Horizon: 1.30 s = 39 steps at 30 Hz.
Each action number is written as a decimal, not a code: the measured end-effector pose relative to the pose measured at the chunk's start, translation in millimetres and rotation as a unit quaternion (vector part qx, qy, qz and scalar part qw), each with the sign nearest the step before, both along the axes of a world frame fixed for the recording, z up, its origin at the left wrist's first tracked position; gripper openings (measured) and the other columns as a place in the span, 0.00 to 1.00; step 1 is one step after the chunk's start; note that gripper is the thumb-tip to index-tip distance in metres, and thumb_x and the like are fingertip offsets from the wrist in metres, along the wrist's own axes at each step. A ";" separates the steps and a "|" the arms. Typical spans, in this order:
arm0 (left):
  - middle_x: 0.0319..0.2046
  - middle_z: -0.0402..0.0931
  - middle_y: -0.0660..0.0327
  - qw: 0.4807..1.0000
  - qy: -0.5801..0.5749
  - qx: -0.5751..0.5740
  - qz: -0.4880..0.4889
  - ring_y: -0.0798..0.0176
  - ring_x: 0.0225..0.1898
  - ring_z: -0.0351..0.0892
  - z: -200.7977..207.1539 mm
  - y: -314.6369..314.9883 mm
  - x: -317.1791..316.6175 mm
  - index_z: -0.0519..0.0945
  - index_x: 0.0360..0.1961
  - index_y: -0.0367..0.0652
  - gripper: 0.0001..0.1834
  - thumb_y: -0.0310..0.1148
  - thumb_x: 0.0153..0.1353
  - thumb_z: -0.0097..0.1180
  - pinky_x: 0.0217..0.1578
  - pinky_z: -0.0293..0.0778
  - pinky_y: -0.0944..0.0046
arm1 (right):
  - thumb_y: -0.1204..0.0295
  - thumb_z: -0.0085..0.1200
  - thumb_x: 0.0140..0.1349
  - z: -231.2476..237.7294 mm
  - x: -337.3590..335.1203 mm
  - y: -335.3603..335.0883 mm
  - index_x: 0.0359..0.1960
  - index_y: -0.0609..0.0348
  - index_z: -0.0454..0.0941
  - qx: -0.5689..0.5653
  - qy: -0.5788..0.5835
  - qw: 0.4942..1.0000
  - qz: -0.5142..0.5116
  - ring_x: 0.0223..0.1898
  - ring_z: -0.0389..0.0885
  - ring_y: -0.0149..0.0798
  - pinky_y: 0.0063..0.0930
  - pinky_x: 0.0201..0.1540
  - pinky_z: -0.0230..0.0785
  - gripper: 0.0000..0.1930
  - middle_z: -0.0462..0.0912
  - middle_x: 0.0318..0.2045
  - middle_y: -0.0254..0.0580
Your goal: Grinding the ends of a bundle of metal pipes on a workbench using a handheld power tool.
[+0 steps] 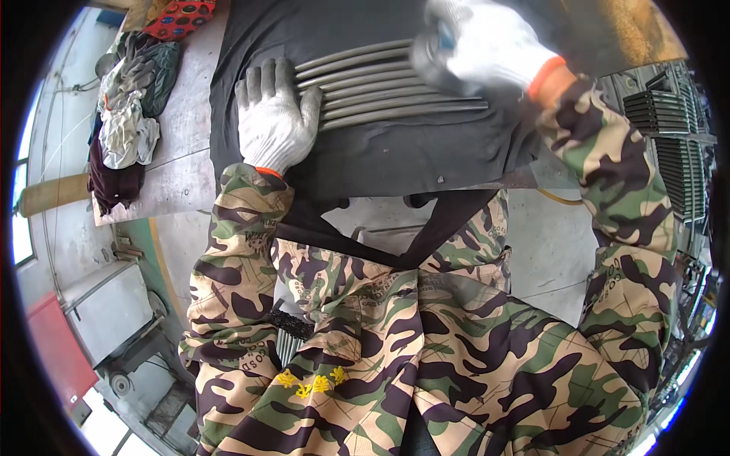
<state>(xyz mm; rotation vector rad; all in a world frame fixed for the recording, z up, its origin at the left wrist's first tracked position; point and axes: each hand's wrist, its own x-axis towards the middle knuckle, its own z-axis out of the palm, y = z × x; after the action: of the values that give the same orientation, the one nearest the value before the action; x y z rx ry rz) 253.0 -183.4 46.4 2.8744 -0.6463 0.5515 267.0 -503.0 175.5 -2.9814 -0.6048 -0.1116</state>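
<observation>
Several slim grey metal rods lie side by side on a black cloth over the table. My left hand, in a white knit glove with grey fingers, lies flat at their left ends. Its fingers are straight and slightly apart, with the thumb against the rod ends. Over the right part of the rods is my right hand, in a matching glove and blurred by motion. A small blue thing shows within its curled grip, too smeared to name. The right hand covers some of the rods' right ends.
A heap of rags and gloves lies on the table's left end, beside a red patterned cloth. Racks of dark bars stand at the right. A white cabinet stands on the floor at lower left.
</observation>
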 end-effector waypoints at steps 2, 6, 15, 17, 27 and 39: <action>0.70 0.73 0.42 1.000 0.008 0.010 0.029 0.36 0.71 0.68 17.1 17.3 -8.4 0.74 0.70 0.33 0.37 0.52 0.71 0.57 0.75 0.58 0.35 | 0.64 0.60 0.63 13.5 8.2 13.7 0.42 0.57 0.85 0.003 -0.010 1.000 0.003 0.45 0.88 0.64 0.54 0.48 0.82 0.12 0.88 0.39 0.61; 0.68 0.75 0.41 0.999 0.019 -0.023 0.026 0.36 0.73 0.67 20.1 16.0 -16.4 0.75 0.68 0.33 0.36 0.51 0.69 0.59 0.76 0.57 0.36 | 0.64 0.61 0.61 11.0 5.5 20.8 0.36 0.57 0.86 0.039 -0.012 0.998 0.037 0.40 0.89 0.66 0.55 0.44 0.83 0.10 0.88 0.33 0.57; 0.70 0.72 0.42 0.999 0.007 -0.024 -0.036 0.35 0.73 0.66 21.3 16.7 5.1 0.77 0.64 0.34 0.33 0.50 0.69 0.59 0.76 0.56 0.36 | 0.61 0.61 0.63 17.1 20.4 23.8 0.42 0.58 0.86 0.005 0.027 1.000 -0.007 0.45 0.89 0.62 0.52 0.50 0.82 0.14 0.88 0.38 0.58; 0.69 0.72 0.43 0.999 0.003 -0.017 -0.044 0.35 0.71 0.67 14.9 13.2 0.8 0.76 0.67 0.35 0.34 0.50 0.69 0.59 0.75 0.57 0.36 | 0.60 0.61 0.62 15.0 20.6 15.0 0.42 0.57 0.86 -0.004 0.041 0.999 -0.022 0.48 0.88 0.61 0.52 0.50 0.82 0.15 0.88 0.41 0.58; 0.75 0.69 0.41 0.996 0.087 -0.021 -0.010 0.32 0.77 0.62 36.0 15.0 -15.7 0.72 0.74 0.37 0.35 0.50 0.74 0.55 0.78 0.52 0.36 | 0.61 0.63 0.62 2.9 -1.2 12.9 0.54 0.49 0.80 -0.016 -0.020 0.997 0.072 0.50 0.86 0.54 0.47 0.53 0.81 0.19 0.83 0.46 0.46; 0.73 0.70 0.40 0.998 0.023 -0.042 -0.036 0.34 0.76 0.64 20.2 41.8 -21.8 0.73 0.73 0.35 0.36 0.47 0.72 0.58 0.78 0.55 0.38 | 0.59 0.59 0.65 0.0 -0.7 49.5 0.51 0.47 0.84 -0.018 0.022 0.999 0.025 0.54 0.86 0.56 0.50 0.57 0.80 0.16 0.85 0.47 0.49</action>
<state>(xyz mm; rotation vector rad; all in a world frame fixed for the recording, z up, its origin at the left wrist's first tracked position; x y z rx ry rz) 231.1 -141.6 66.6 2.7646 -0.7000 0.4900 266.4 -453.6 175.5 -2.9925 -0.6843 -0.0325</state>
